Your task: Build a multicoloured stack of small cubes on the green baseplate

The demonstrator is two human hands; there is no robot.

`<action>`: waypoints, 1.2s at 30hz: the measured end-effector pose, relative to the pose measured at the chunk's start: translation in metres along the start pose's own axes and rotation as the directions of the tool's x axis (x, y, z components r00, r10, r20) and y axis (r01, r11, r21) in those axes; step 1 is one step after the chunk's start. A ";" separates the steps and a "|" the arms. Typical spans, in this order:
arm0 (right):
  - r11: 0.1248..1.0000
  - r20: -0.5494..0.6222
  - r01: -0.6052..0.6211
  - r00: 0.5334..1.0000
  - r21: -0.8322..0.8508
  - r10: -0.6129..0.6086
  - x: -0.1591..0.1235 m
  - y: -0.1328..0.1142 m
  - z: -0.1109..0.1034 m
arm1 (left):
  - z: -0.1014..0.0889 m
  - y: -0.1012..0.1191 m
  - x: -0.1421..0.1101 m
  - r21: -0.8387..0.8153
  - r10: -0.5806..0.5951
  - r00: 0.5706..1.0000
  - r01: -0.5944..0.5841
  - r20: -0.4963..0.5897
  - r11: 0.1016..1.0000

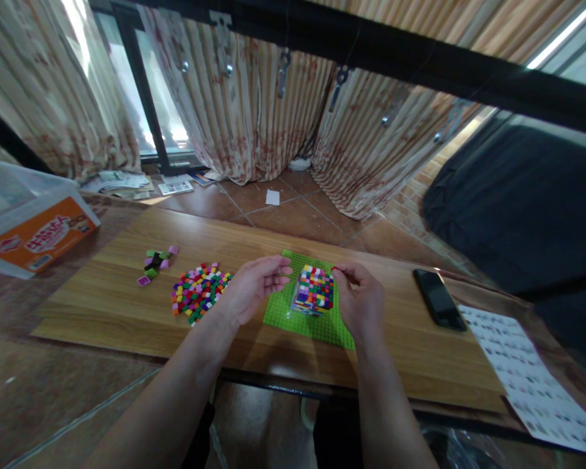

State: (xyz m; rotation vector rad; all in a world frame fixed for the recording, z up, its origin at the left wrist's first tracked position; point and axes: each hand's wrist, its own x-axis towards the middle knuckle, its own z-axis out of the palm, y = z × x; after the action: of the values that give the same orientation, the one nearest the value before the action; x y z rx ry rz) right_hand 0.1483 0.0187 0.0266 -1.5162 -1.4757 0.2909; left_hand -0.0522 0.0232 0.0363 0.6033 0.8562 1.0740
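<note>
Left hand: the left hand [254, 286] has its fingers extended and slightly spread, palm turned toward the block; it appears to hold nothing.
Right hand: the right hand [359, 299] has thumb and fingertips pinched together on a small red piece [334, 268].
Gap between hands: the two are apart, with the brick block [315, 293] between them, a little nearer the body than the fingertips.
Nearer hand: the right, its pinch just beside the block's far right corner; whether the red piece touches the block, I cannot tell. The left fingertips stop short of the block's left side.
Block axis: roughly cubic, no clear long axis; its multicoloured studded top faces up.
Green baseplate: under the block, the green baseplate [278, 316] shows studs to the left and in front; the right hand covers part of its right edge.
Loose pieces: a colourful brick pile [200, 293] lies left, just beyond the left wrist.
Room rightward: a stretch of wooden tabletop [405, 365] separates the right hand from the phone [439, 299] and printed sheet [527, 378].
Near edge: the tabletop ends under the forearms, in front of the baseplate.
</note>
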 end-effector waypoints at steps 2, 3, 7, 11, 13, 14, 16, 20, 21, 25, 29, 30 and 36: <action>1.000 0.026 -0.005 1.000 -0.012 0.005 0.000 0.001 0.001 | -0.001 0.000 0.000 0.009 0.006 1.000 -0.006 0.000 1.000; 1.000 0.036 -0.006 0.999 -0.017 0.006 -0.001 0.002 0.002 | -0.001 0.000 0.001 0.012 0.008 1.000 -0.008 -0.002 1.000; 1.000 0.076 -0.007 0.997 -0.024 0.008 -0.002 0.003 0.004 | -0.002 0.000 0.001 0.013 0.016 1.000 -0.016 -0.008 1.000; 0.999 0.091 -0.010 0.996 -0.034 0.013 -0.002 0.004 0.005 | -0.002 0.000 0.000 0.011 0.022 1.000 -0.022 -0.006 1.000; 1.000 0.095 -0.008 0.995 -0.029 0.011 -0.002 0.004 0.006 | -0.002 -0.001 -0.001 0.012 0.024 1.000 -0.024 -0.005 1.000; 1.000 0.096 -0.007 0.995 -0.023 0.010 -0.002 0.005 0.006 | -0.002 -0.001 -0.001 0.014 0.024 1.000 -0.024 -0.004 1.000; 1.000 0.095 -0.011 0.995 -0.010 0.012 -0.002 0.007 0.008 | -0.002 -0.001 0.000 0.018 0.021 1.000 -0.021 -0.006 1.000; 1.000 0.078 -0.028 0.997 0.015 0.027 -0.001 0.010 0.010 | -0.002 -0.001 0.000 0.023 0.018 1.000 -0.018 -0.008 1.000; 0.999 0.077 -0.030 0.997 0.020 0.029 -0.001 0.010 0.010 | -0.002 -0.001 0.000 0.022 0.021 1.000 -0.021 -0.007 1.000; 0.999 0.085 -0.040 0.996 0.031 0.037 0.000 0.008 0.009 | -0.003 -0.001 0.000 0.016 0.027 1.000 -0.027 0.003 1.000; 0.996 0.094 -0.069 0.994 0.064 0.063 0.000 0.007 0.008 | -0.004 -0.002 0.001 0.015 0.022 1.000 -0.022 0.002 1.000; 0.995 0.099 -0.075 0.993 0.069 0.068 0.000 0.007 0.008 | -0.004 -0.002 0.001 0.017 0.021 1.000 -0.021 -0.002 1.000; 0.994 0.125 -0.080 0.990 0.080 0.069 0.002 0.006 0.007 | -0.003 -0.003 0.002 0.018 0.019 1.000 -0.019 -0.007 1.000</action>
State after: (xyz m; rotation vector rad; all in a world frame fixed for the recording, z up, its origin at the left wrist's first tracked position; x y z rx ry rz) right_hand 0.1477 0.0248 0.0191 -1.5099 -1.4846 0.4925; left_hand -0.0528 0.0237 0.0313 0.6239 0.8683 1.0874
